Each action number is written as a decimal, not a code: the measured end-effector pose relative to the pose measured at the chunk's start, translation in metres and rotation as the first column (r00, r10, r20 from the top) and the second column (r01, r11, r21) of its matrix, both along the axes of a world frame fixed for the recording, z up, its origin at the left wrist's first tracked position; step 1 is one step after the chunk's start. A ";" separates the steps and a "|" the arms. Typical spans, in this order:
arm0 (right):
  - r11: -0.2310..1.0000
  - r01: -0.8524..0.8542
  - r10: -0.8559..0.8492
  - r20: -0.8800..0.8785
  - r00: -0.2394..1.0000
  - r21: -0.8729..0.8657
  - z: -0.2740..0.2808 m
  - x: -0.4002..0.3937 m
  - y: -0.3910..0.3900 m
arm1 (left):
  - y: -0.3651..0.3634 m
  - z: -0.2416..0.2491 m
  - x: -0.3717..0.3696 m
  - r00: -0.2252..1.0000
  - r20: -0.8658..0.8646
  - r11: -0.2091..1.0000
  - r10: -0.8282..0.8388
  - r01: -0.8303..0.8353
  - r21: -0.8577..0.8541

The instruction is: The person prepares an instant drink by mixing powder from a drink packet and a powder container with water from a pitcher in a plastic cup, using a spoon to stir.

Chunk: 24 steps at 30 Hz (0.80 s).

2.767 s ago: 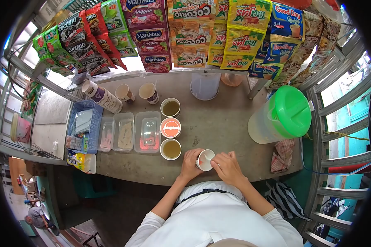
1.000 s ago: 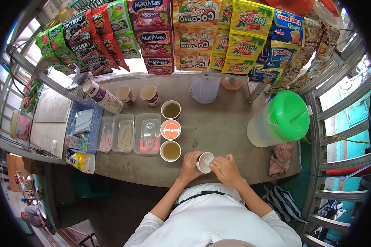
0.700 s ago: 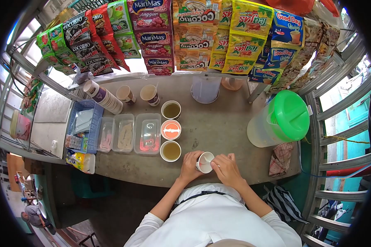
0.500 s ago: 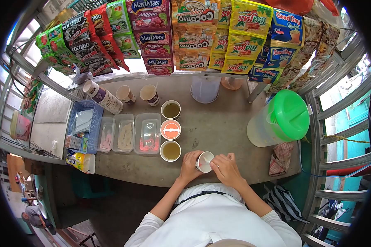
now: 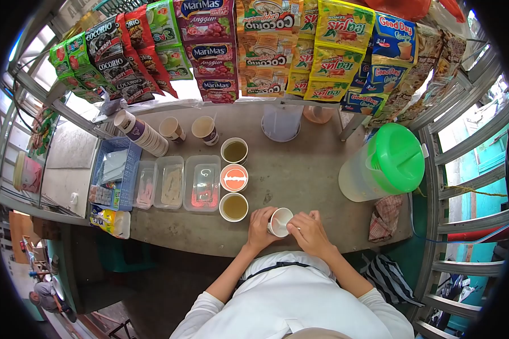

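Observation:
My left hand [image 5: 261,229] is wrapped round the side of a white paper cup [image 5: 280,220] near the counter's front edge. The cup's mouth faces up and its inside looks mostly white. My right hand [image 5: 312,233] is closed, its fingertips pinched at the cup's right rim; whatever they hold is too small to make out. To the left of my left hand, two paper cups of yellow-green drink [image 5: 233,207] stand in a column with a cup under an orange-and-white lid [image 5: 233,178] between them.
Three clear plastic tubs [image 5: 202,183] stand left of the filled cups, beside a blue basket [image 5: 131,164]. Behind are stacked paper cups [image 5: 144,135]. A green-lidded pitcher [image 5: 373,166] and a checked cloth [image 5: 385,217] are at right. Drink sachets [image 5: 266,51] hang overhead.
My right hand has shifted very slightly left at the cup's rim. The pinkish mark seen inside the cup earlier no longer shows clearly. Everything else stays put.

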State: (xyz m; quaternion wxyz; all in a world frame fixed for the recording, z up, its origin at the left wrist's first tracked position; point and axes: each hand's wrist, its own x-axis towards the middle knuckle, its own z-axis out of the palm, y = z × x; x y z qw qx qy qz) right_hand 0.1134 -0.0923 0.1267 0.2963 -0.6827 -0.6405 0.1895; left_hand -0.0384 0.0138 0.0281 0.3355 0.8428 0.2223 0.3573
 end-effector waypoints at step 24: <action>1.000 -0.007 0.005 -0.077 0.997 -0.023 -0.001 -0.001 0.000 | -0.002 -0.002 0.000 0.996 0.039 0.991 0.083 -0.086 0.102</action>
